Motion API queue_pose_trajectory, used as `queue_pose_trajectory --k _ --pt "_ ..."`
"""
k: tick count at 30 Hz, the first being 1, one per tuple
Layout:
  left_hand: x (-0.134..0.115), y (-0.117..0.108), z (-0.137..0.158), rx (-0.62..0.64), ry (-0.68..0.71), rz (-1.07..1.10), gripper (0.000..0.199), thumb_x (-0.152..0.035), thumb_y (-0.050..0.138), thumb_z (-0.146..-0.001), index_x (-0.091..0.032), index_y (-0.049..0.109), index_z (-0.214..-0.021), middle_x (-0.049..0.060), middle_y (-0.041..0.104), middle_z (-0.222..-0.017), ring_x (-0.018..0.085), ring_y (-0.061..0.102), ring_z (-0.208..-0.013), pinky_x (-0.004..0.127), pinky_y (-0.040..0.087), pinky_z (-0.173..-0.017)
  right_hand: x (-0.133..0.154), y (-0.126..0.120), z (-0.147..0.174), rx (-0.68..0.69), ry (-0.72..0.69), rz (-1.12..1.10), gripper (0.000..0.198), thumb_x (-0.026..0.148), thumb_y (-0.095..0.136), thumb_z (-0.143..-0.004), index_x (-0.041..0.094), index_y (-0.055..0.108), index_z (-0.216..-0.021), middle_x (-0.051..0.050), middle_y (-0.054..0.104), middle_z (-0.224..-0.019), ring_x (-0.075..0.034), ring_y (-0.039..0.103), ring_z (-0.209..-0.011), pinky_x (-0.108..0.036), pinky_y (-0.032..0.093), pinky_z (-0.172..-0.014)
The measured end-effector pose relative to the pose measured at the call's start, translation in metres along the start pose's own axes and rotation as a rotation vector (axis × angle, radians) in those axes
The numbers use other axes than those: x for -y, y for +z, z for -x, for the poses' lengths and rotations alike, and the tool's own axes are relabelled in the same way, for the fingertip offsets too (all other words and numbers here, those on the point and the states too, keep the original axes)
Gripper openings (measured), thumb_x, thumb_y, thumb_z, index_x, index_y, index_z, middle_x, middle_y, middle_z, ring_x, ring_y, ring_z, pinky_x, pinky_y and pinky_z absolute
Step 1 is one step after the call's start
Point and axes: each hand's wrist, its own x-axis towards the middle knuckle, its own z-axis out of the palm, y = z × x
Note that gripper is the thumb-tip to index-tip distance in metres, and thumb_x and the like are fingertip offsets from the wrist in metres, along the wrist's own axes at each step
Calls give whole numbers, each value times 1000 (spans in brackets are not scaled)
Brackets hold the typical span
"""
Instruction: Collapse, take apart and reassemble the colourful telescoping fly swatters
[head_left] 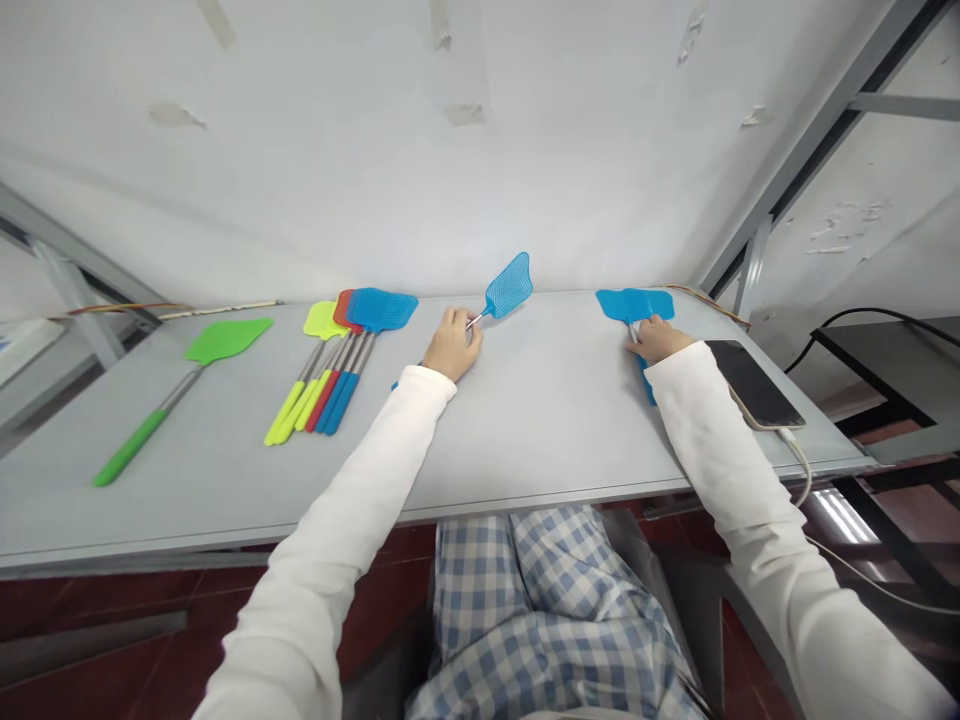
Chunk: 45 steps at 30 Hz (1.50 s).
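Observation:
My left hand (453, 345) is closed around the metal shaft of a blue fly swatter (511, 284), whose mesh head tilts up to the right over the table. At the right, my right hand (658, 340) has its fingers closed on the shaft of another blue fly swatter (626, 304). A second blue head (660, 302) overlaps it, partly behind my hand, and a blue handle shows below. To the left of my left hand lies a fanned row of fly swatters: yellow ones (324, 320), red (319, 400) and blue (386, 310).
A single green fly swatter (229, 340) lies at the far left of the grey table (540, 440). Beside my right forearm is a phone (757, 385) with a white cable (802, 470) hanging over the edge. A white wall (360, 180) stands behind, with metal frame posts at both sides.

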Motion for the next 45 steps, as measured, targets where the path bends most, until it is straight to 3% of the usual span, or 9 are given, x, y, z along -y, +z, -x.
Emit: queue_pose_trajectory --k 9,12,14,16,19,28,38,42,45 --pt "8 11 -2 -81 254 65 21 -22 45 -94 -15 59 -108 9 58 -98 19 60 -93 34 50 -88 26 -17 26 -156 -48 97 25 20 49 -94 4 62 -109 -27 59 -122 -33 57 -114 -41 41 -90" --pt "2 13 -1 -72 339 16 21 -25 46 -95 -16 60 -107 8 59 -96 19 59 -94 35 49 -91 74 -9 46 -326 -445 53 34 23 35 -99 7 64 -106 -21 67 -103 -28 64 -96 -38 44 -80" --pt "-5 14 1 -61 417 -10 22 -27 45 -96 -15 61 -106 9 60 -96 20 58 -96 35 49 -91 103 -1 54 -478 -802 17 35 27 35 -100 10 64 -106 -18 67 -110 -27 62 -103 -38 44 -86" --pt "-13 15 4 -50 489 -32 23 -28 43 -97 -15 61 -103 10 61 -96 20 59 -96 35 49 -90 119 8 54 -694 -910 -25 36 22 31 -100 10 60 -117 -18 62 -124 -27 56 -119 -40 41 -96" --pt "-23 16 7 -46 510 -73 25 -31 42 -98 -15 61 -98 10 63 -95 21 60 -94 34 49 -87 119 17 43 -871 -819 -56 36 14 29 -99 8 57 -121 -18 59 -129 -27 47 -131 -43 34 -106" --pt "-28 8 13 56 373 -281 37 -47 38 -98 -25 67 -107 6 72 -90 18 67 -71 28 35 -53 100 16 24 -785 -834 51 26 25 40 -100 18 65 -105 -10 69 -100 -25 53 -115 -43 30 -104" --pt "22 -23 -5 -111 401 -276 36 -48 44 -96 -22 69 -92 6 74 -86 17 68 -74 27 35 -53 40 -4 -18 -929 -515 -94 27 30 45 -98 24 71 -96 -7 70 -99 -30 50 -122 -52 28 -104" --pt "14 -16 -2 -130 420 -255 38 -49 43 -96 -21 67 -87 5 73 -82 16 67 -68 27 34 -52 65 -3 -1 -866 -644 -85 28 25 41 -99 19 67 -106 -11 65 -122 -28 49 -127 -48 31 -104" --pt "0 -7 5 -89 469 -230 40 -52 40 -96 -22 66 -88 5 72 -80 14 65 -63 26 34 -52 90 3 16 -663 -836 -15 33 30 35 -102 16 62 -115 -13 69 -109 -24 61 -103 -37 39 -87"
